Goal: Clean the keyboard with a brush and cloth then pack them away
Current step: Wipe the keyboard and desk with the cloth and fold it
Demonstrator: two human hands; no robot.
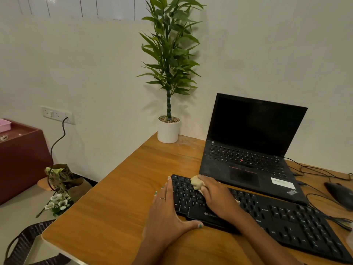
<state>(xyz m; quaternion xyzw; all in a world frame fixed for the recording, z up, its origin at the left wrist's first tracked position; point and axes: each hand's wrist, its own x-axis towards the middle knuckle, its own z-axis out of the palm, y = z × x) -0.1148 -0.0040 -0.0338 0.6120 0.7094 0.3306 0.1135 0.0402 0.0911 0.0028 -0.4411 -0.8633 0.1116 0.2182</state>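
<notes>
One keyboard point(267, 213) lies on the desk point(114, 197), just in front of one open laptop point(250, 148). Right hand point(215, 196) grasps one crumpled cloth point(196, 183), pressing it on the keyboard's upper-left keys. Left hand point(168, 213) lies flat, fingers straight, bracing the keyboard's left end. One potted plant point(169, 129) at the desk's far corner; one mouse point(340, 194) at right

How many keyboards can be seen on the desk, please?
2: the separate black keyboard at the front, under both hands, and the laptop's built-in keyboard behind it. None seems hidden.
</notes>
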